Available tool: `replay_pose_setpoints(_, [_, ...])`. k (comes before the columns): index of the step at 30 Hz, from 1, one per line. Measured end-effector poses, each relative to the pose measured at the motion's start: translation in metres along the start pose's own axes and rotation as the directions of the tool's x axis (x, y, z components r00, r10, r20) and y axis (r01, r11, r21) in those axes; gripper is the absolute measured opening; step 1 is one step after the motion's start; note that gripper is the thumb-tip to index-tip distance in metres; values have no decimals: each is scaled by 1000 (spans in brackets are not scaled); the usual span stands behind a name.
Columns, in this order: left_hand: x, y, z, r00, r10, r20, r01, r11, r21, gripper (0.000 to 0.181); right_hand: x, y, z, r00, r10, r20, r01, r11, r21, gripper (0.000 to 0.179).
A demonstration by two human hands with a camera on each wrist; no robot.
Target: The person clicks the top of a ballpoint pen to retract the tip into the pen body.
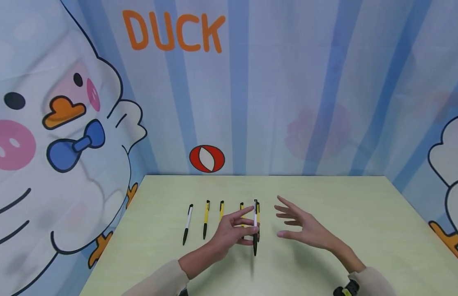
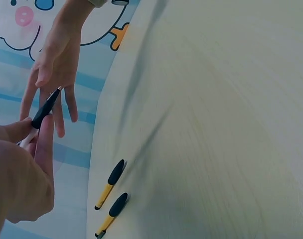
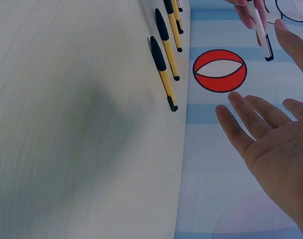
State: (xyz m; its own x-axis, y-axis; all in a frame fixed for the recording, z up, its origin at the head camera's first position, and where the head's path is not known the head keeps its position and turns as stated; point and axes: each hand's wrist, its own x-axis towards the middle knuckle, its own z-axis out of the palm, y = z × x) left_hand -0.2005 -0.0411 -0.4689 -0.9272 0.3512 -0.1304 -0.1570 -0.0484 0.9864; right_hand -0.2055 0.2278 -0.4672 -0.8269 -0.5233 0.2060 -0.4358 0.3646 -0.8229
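Note:
My left hand (image 1: 230, 232) pinches a white pen (image 1: 255, 218) with a black grip between thumb and fingers. It is held above the table, black tip pointing down in the head view. The left wrist view shows the pen's black grip (image 2: 45, 110) sticking out past the fingertips. To the right of the pen, my right hand (image 1: 311, 230) is raised with fingers spread and nothing in it; its palm (image 3: 281, 159) shows in the right wrist view. Several yellow pens (image 1: 206, 220) with black grips lie in a row behind the left hand, some partly hidden by it.
Another white pen (image 1: 188, 224) with a black grip lies at the left end of the row. The pale table (image 1: 362, 213) ends at the back against a blue striped cloth (image 1: 273, 102) printed with ducks. A dark wrist device (image 1: 347, 287) sits at the right sleeve.

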Motion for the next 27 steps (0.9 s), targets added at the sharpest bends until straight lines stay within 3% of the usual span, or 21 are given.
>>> replay_pose_setpoints(10, [-1, 0, 6, 999, 23, 29, -23, 1000, -9, 60, 21, -10, 21, 996, -55, 74, 52, 997, 49, 105])
replay_pose_setpoints(27, [3, 1, 9, 999, 6, 48, -5, 1000, -20, 61, 22, -11, 26, 994, -72, 87, 67, 996, 58, 106])
